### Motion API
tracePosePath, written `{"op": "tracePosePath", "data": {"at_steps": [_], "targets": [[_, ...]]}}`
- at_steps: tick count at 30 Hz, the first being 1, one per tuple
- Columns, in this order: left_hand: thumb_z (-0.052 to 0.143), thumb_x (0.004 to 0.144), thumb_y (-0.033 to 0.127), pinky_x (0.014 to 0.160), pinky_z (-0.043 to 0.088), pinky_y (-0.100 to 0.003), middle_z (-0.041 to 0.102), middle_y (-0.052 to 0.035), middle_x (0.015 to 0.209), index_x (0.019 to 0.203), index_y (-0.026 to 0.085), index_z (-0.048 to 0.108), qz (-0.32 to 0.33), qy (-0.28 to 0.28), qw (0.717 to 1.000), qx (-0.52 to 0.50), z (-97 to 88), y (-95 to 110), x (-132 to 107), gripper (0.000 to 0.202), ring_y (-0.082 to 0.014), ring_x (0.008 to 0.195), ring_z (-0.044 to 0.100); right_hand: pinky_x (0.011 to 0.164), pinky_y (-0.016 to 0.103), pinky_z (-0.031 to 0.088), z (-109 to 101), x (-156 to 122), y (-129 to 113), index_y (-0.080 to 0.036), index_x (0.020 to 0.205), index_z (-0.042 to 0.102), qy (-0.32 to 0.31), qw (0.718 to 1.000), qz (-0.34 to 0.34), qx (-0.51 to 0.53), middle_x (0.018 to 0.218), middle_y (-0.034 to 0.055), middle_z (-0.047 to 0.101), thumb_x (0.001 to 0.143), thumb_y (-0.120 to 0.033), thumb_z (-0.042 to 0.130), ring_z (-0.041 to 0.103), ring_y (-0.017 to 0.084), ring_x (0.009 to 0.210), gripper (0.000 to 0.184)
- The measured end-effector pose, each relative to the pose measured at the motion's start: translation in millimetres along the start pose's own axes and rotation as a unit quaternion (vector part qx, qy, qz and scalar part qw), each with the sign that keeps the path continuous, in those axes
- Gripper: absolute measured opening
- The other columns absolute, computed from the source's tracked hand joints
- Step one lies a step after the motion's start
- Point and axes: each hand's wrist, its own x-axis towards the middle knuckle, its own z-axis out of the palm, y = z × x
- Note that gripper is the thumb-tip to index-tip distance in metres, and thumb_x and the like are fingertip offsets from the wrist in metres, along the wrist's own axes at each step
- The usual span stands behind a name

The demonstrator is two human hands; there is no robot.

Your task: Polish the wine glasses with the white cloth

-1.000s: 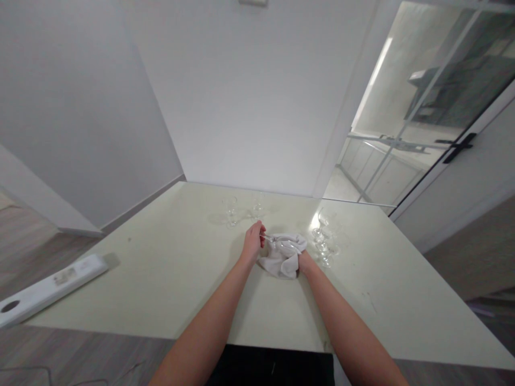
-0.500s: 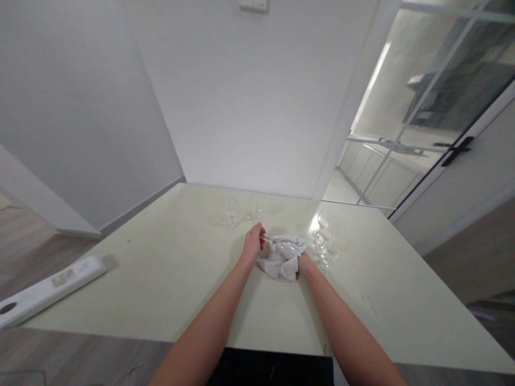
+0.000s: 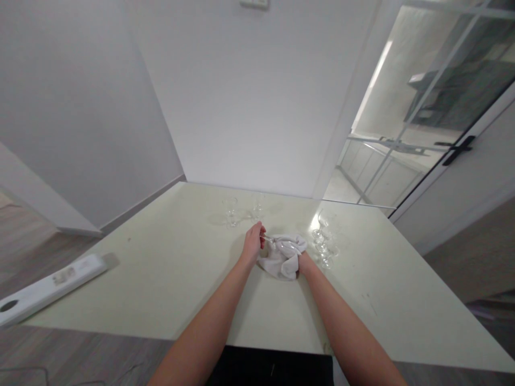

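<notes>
A clear stemmed glass (image 3: 286, 247) lies on its side in front of me, its bowl resting in a white cloth (image 3: 280, 266). My left hand (image 3: 254, 241) is closed round the foot end of the glass, with the stem pointing right into the cloth. On the other side my right hand (image 3: 304, 263) is wrapped in the cloth around the bowl; its fingers are mostly hidden by the folds. Both hands are just above the pale table (image 3: 169, 268).
Two upright stemmed glasses, a left one (image 3: 230, 212) and a right one (image 3: 258, 207), stand beyond my left hand. Several more glasses (image 3: 323, 244) cluster right of the cloth. A long white object (image 3: 56, 284) lies at the table's left edge. A wall (image 3: 249, 107) rises behind.
Almost nothing differs. Both hands, the glass and the cloth keep their places, and the view has shifted very slightly.
</notes>
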Motion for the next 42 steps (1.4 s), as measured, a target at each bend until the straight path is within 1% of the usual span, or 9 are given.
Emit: {"op": "tracePosePath", "data": {"at_steps": [11,16,23,28,30,32,34,37,42], "targets": [[0.047,0.079,0.053,0.035,0.026,-0.02,0.041,0.0062,0.049,0.067,0.018,0.052,0.006,-0.002,1.0,0.006,0.5,2.8,-1.7,0.038,-0.0074,0.035,0.039,0.092,0.041,0.05,0.9,-0.4,-5.8,-0.02,0.096,0.073,0.011,1.0,-0.01,-0.019,0.089,0.0078,0.075,0.063,-0.043,0.076,0.065,0.027,0.1,0.04],[0.049,0.079,0.055,0.035,0.027,-0.02,0.041,0.0064,0.048,0.066,0.018,0.052,0.011,-0.004,1.0,0.0,0.2,0.7,0.2,0.039,-0.0073,0.035,0.039,0.085,0.041,0.053,5.5,-2.1,-11.4,-0.019,0.093,0.073,0.003,1.0,0.0,-0.003,0.082,0.0078,0.074,0.063,-0.042,0.077,0.066,0.027,0.095,0.039],[0.055,0.075,0.057,0.036,0.028,-0.02,0.041,0.0067,0.05,0.065,0.018,0.051,0.018,-0.003,1.0,0.004,-1.2,3.6,-0.9,0.041,-0.0069,0.037,0.039,0.075,0.037,0.055,9.1,0.3,-12.2,-0.017,0.088,0.073,-0.003,1.0,0.007,0.001,0.076,0.007,0.073,0.068,-0.045,0.073,0.067,0.025,0.086,0.033],[0.054,0.076,0.056,0.036,0.03,-0.019,0.041,0.0063,0.053,0.066,0.017,0.051,0.025,0.001,1.0,-0.001,-1.4,5.6,-2.6,0.04,-0.0065,0.039,0.039,0.074,0.035,0.055,4.3,6.2,-6.5,-0.02,0.083,0.073,-0.028,0.999,-0.028,-0.017,0.076,0.0054,0.073,0.062,-0.04,0.077,0.067,0.023,0.084,0.03],[0.054,0.077,0.055,0.037,0.03,-0.019,0.041,0.006,0.054,0.067,0.017,0.051,0.028,0.001,1.0,-0.002,-1.3,5.3,-3.0,0.039,-0.0067,0.04,0.039,0.074,0.035,0.055,2.4,7.2,-4.6,-0.02,0.082,0.072,-0.037,0.998,-0.041,-0.007,0.075,0.005,0.073,0.062,-0.039,0.077,0.067,0.023,0.085,0.028],[0.054,0.077,0.055,0.037,0.031,-0.019,0.041,0.0059,0.055,0.067,0.018,0.051,0.032,-0.002,0.999,0.0,-1.0,5.1,-3.2,0.039,-0.0068,0.041,0.039,0.075,0.035,0.055,1.6,6.9,-3.0,-0.02,0.082,0.072,-0.032,0.998,-0.046,0.01,0.074,0.0046,0.072,0.063,-0.039,0.077,0.066,0.023,0.086,0.027],[0.053,0.078,0.054,0.037,0.03,-0.019,0.041,0.006,0.055,0.067,0.018,0.05,0.038,-0.011,0.999,0.005,-0.4,5.5,-3.6,0.038,-0.0066,0.041,0.039,0.078,0.035,0.054,1.6,5.8,-1.1,-0.02,0.082,0.072,-0.013,0.999,-0.04,0.026,0.073,0.0043,0.072,0.064,-0.039,0.075,0.066,0.023,0.087,0.026],[0.052,0.08,0.052,0.036,0.03,-0.018,0.041,0.0062,0.056,0.067,0.018,0.048,0.059,-0.035,0.998,0.012,0.6,7.6,-5.2,0.037,-0.0062,0.04,0.039,0.078,0.035,0.054,2.9,4.2,2.8,-0.019,0.082,0.071,0.014,0.998,-0.013,0.056,0.074,0.0041,0.072,0.064,-0.039,0.077,0.067,0.022,0.085,0.027],[0.053,0.081,0.048,0.039,0.031,-0.018,0.041,0.0061,0.057,0.067,0.019,0.046,0.098,-0.064,0.993,0.013,-0.3,10.5,-8.9,0.034,-0.0062,0.043,0.04,0.07,0.035,0.057,5.8,2.9,6.1,-0.019,0.077,0.069,0.033,0.994,0.038,0.101,0.073,0.0032,0.071,0.061,-0.038,0.081,0.067,0.02,0.071,0.027]]}}
